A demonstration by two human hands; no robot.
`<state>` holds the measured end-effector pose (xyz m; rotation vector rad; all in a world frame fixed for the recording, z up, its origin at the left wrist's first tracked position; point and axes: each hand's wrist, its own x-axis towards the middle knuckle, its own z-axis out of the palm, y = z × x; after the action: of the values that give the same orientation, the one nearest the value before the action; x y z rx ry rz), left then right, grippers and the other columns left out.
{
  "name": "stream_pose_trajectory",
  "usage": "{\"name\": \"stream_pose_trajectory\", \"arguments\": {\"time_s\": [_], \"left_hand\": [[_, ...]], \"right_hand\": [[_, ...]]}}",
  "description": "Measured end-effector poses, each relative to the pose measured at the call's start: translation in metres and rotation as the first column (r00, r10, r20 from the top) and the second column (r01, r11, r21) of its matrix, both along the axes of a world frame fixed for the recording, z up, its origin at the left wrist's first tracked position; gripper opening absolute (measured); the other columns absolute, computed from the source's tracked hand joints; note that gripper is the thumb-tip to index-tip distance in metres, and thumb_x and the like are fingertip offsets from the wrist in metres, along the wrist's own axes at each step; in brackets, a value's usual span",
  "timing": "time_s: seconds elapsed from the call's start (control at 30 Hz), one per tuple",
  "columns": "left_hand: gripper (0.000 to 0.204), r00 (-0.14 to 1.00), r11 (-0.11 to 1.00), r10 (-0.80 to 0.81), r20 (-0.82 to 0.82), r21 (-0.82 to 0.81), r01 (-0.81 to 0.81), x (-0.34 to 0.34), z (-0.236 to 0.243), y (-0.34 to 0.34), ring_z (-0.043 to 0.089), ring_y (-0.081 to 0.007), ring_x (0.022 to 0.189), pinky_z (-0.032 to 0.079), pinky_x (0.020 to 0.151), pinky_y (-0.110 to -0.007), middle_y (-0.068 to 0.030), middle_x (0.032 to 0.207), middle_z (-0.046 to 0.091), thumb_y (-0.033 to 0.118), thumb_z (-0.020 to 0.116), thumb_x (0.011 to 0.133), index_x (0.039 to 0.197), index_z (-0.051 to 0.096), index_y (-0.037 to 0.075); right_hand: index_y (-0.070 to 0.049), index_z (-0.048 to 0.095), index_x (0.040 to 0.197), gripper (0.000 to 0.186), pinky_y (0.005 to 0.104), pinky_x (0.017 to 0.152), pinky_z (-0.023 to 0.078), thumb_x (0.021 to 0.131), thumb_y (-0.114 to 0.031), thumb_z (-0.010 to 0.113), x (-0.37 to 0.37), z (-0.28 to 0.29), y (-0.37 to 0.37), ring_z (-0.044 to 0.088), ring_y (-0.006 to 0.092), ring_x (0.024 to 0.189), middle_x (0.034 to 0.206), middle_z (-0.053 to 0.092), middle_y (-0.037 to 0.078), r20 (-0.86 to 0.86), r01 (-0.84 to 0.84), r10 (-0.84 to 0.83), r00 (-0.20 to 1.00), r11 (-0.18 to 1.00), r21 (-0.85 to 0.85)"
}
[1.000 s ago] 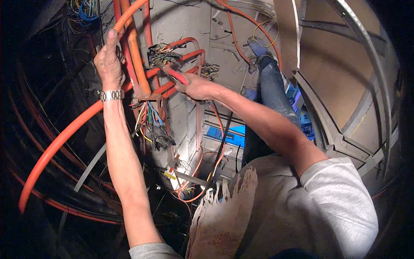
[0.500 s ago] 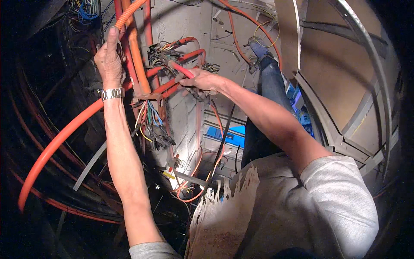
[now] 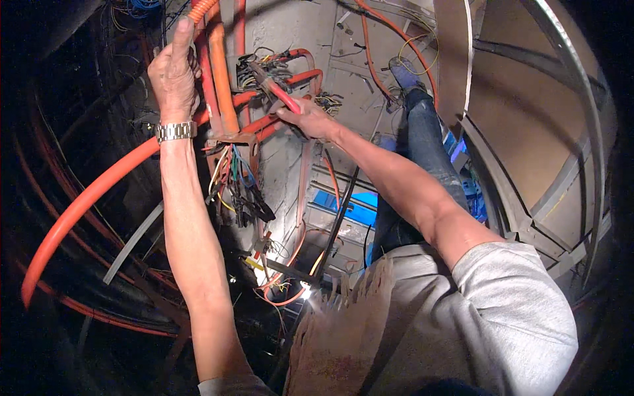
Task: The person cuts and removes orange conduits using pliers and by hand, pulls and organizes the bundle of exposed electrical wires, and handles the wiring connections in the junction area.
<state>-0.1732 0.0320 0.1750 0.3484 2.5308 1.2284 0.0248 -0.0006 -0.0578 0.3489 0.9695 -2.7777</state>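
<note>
My left hand (image 3: 175,82), with a metal watch at the wrist, is closed around an orange corrugated conduit (image 3: 203,9), its thumb pointing up along it. My right hand (image 3: 307,117) grips red-handled pliers (image 3: 285,98). Their dark metal head points up and left, in front of a bundle of cut wires (image 3: 271,61) at the mouths of several orange conduits. Whether the jaws touch a wire, I cannot tell. Below, between my forearms, loose coloured wires (image 3: 231,175) with black ends hang out of a rusty metal box (image 3: 247,140).
A thick orange conduit (image 3: 86,201) curves down at the left, before dark cables. Behind the wires stands a grey concrete wall (image 3: 281,188). Bent metal strips (image 3: 591,125) and a brown board (image 3: 528,86) are at the right. A bright lamp (image 3: 305,290) shines below.
The view has shifted slightly. The pliers in my right hand have tilted, and more of their metal head shows beside the wire bundle. My left hand keeps its hold on the conduit.
</note>
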Motion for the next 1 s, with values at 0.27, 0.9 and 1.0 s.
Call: {"name": "stream_pose_trajectory", "arguments": {"time_s": [0.27, 0.9, 1.0], "left_hand": [[0.046, 1.0, 0.999, 0.004, -0.011, 0.037, -0.003, 0.001, -0.001, -0.007, 0.038, -0.006, 0.048, 0.029, 0.046, -0.026, 0.0058, 0.058, 0.045, 0.048, 0.078, 0.091, 0.07, 0.056, 0.014], [0.047, 1.0, 1.0, -0.013, -0.018, 0.011, 0.013, 0.001, -0.001, -0.004, 0.037, -0.0066, 0.047, 0.029, 0.045, -0.027, 0.0059, 0.057, 0.043, 0.049, 0.079, 0.09, 0.069, 0.056, 0.014], [0.048, 1.0, 1.0, -0.007, 0.006, 0.018, 0.007, 0.004, 0.003, -0.008, 0.037, -0.0066, 0.047, 0.029, 0.045, -0.027, 0.0057, 0.056, 0.043, 0.049, 0.079, 0.091, 0.068, 0.054, 0.014]], "right_hand": [[-0.015, 0.041, 0.144, 0.044, 0.04, 0.076, 0.063, 0.107, -0.034, 0.056, -0.011, 0.007, -0.003, 0.072, 0.0271, 0.106, 0.118, 0.064, 0.007, 0.019, -0.009, 0.021, 1.0, 0.88, -0.476], [-0.008, 0.062, 0.096, 0.051, 0.0328, 0.049, 0.047, 0.101, -0.059, 0.056, -0.016, 0.016, 0.008, 0.061, 0.0169, 0.057, 0.074, 0.064, 0.004, 0.269, -0.128, 0.24, 0.933, 0.919, -0.373], [-0.008, 0.06, 0.086, 0.047, 0.0308, 0.043, 0.042, 0.099, -0.054, 0.064, -0.012, 0.04, 0.009, 0.053, 0.0136, 0.047, 0.063, 0.056, 0.0, 0.263, -0.085, 0.171, 0.95, 0.947, -0.309]]}}
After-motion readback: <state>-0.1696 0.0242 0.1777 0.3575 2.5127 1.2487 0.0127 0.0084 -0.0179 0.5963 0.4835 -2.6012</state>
